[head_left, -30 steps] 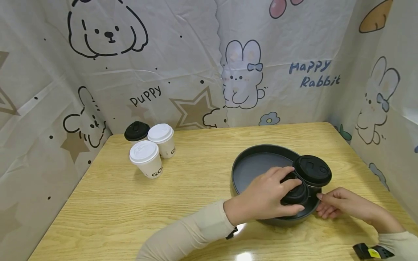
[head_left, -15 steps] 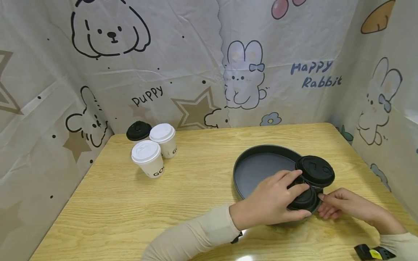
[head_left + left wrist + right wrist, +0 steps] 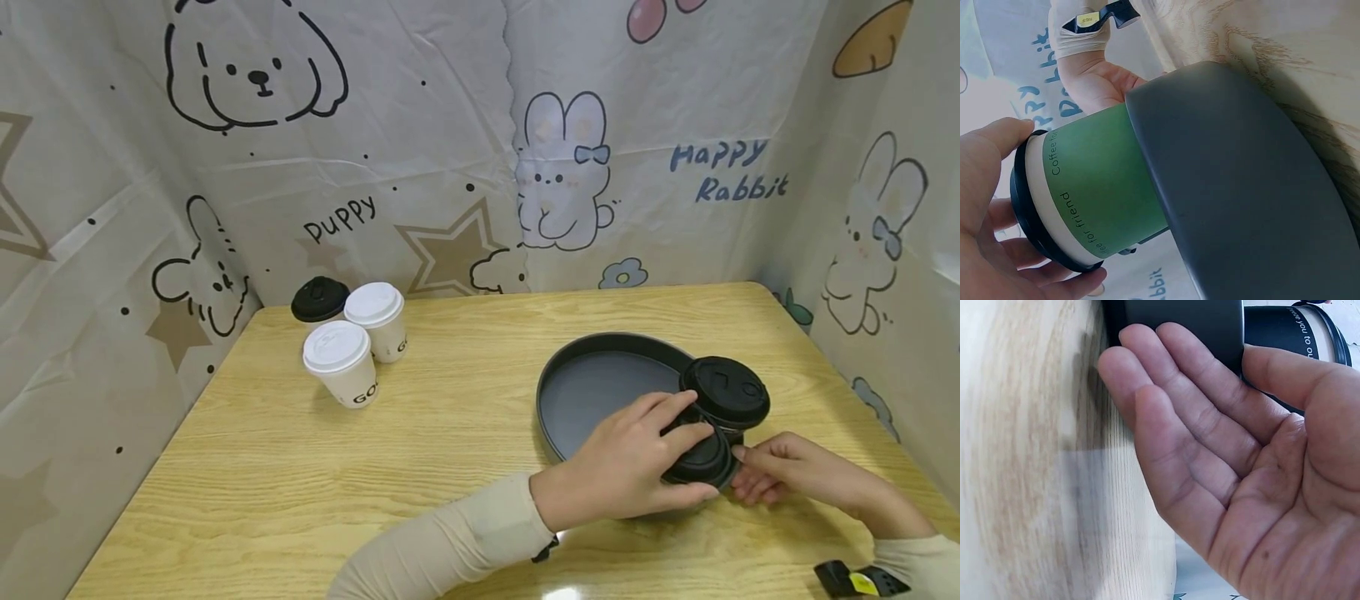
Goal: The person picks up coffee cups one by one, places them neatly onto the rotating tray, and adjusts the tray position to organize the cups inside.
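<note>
Toward the right of the table stands a dark grey round baking pan with two black-lidded paper cups at its right side. My left hand reaches over the pan and grips the lid of the nearer cup. In the left wrist view this cup shows a green sleeve, its lower part hidden behind the pan's wall. The other cup, black-sleeved in the right wrist view, stands just behind it. My right hand holds the pan's right edge, thumb at the rim and fingers against the outer wall.
At the back left stand two white-lidded paper cups and a black-lidded one, close together. A printed cloth hangs behind and beside the wooden table.
My left hand has moved slightly right with the nearer cup, up to the pan's right wall beside the other cup. Between half a second ago and now, almost nothing shifts. My right hand stays at the rim.
</note>
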Available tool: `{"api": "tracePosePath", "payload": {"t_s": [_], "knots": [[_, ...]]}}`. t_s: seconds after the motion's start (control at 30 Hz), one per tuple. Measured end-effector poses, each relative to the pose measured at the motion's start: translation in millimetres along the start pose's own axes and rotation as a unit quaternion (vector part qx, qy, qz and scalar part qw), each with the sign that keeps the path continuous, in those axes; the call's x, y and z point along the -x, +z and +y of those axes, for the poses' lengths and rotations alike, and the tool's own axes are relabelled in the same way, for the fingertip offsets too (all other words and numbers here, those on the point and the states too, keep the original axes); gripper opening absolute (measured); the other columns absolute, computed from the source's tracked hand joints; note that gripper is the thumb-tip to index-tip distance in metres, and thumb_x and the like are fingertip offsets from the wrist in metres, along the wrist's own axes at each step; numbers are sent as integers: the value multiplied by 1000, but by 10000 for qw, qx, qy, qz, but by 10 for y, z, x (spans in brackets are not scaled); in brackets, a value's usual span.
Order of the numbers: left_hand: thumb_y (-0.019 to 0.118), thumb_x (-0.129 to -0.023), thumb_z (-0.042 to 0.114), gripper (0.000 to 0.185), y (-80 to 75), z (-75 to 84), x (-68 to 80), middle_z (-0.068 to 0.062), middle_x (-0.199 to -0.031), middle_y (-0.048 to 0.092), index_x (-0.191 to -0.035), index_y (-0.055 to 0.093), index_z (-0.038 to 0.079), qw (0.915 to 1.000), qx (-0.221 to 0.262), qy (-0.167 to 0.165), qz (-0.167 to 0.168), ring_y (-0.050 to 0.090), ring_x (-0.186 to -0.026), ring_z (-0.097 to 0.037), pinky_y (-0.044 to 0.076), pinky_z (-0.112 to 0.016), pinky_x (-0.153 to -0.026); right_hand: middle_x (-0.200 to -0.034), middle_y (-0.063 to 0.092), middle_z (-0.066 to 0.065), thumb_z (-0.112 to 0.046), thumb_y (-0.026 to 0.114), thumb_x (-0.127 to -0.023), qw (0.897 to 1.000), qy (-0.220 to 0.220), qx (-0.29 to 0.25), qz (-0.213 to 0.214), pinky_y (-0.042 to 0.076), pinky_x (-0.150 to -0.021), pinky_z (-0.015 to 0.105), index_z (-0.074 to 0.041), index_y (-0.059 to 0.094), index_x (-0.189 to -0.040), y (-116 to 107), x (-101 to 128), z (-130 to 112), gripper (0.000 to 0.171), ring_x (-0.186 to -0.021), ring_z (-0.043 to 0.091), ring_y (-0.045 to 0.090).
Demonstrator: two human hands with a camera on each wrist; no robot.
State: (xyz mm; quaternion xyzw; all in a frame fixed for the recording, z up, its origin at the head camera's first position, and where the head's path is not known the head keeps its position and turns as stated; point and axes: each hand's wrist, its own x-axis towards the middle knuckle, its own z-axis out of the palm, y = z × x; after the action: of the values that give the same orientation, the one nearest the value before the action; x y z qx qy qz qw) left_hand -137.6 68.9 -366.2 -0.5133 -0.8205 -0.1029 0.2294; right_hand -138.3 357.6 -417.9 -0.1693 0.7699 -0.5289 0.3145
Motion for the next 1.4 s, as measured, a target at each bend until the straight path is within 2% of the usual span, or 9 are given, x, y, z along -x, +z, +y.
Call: {"api": "tracePosePath", "payload": {"t_s": [0.23,0.33,0.53,0.67,0.8,0.97,1.1,1.2,1.4], "knots": [[54,-89,60,58,5,4,8,-9,-142,48,-131,60,21,10000,30,14,43,49,-124,-17,46,-22,-96,-91,71,15,-15,30,-106,10000,27,-1,-3,57,-68,32,18,63,-99,3,1,-11,47,-80,19,70],[53,-90,60,61,-1,1,9,-10,-144,46,-136,55,20,9999,96,-44,-81,49,-125,-17,47,-22,-95,-91,72,15,-15,30,-106,10000,-3,35,12,57,-68,32,18,63,-99,4,5,-10,48,-79,18,70],[47,-91,62,74,-64,-95,71,-11,-154,31,-151,32,21,9948,630,-434,-674,38,-137,-21,45,-30,-100,-91,72,15,-15,29,-106,9999,-18,124,51,57,-67,33,17,64,-99,15,-16,-3,48,-79,19,70],[42,-93,63,83,-89,-254,176,-11,-159,17,-155,13,16,9888,797,-653,-1077,19,-146,-22,29,-33,-113,-91,72,14,-16,28,-107,9999,-22,155,53,57,-65,33,16,64,-99,30,1,1,48,-78,18,69],[36,-94,65,89,-74,-439,317,-10,-161,3,-154,-1,12,9820,803,-849,-1485,1,-147,-22,16,-37,-117,-93,72,14,-13,26,-107,9997,-183,-65,-165,57,-67,34,18,63,-100,69,48,3,48,-80,18,70],[31,-92,69,91,-45,-658,545,-8,-161,-3,-154,-1,12,9712,792,-1207,-1896,-5,-147,-21,15,-44,-117,-94,72,12,-7,26,-106,9981,-447,-245,-353,57,-69,33,19,62,-101,172,46,12,45,-82,16,70],[30,-92,71,92,-8,-809,708,-9,-161,0,-154,4,9,9630,828,-1437,-2123,-2,-148,-24,15,-48,-117,-95,72,12,-4,27,-104,9970,-597,-274,-410,57,-69,31,19,63,-101,236,49,2,42,-83,15,69],[31,-92,70,93,35,-918,802,-11,-161,4,-154,9,6,9586,907,-1546,-2213,3,-148,-26,15,-49,-116,-95,72,12,-3,29,-104,9967,-663,-208,-408,57,-68,30,17,64,-101,268,42,-9,40,-82,14,69],[33,-92,70,92,106,-1071,905,-7,-161,4,-154,10,6,9491,1248,-1765,-2290,0,-148,-21,12,-48,-117,-93,73,12,-3,31,-103,9974,-649,-82,-297,57,-67,29,17,64,-100,305,28,-7,39,-81,12,69]]}}
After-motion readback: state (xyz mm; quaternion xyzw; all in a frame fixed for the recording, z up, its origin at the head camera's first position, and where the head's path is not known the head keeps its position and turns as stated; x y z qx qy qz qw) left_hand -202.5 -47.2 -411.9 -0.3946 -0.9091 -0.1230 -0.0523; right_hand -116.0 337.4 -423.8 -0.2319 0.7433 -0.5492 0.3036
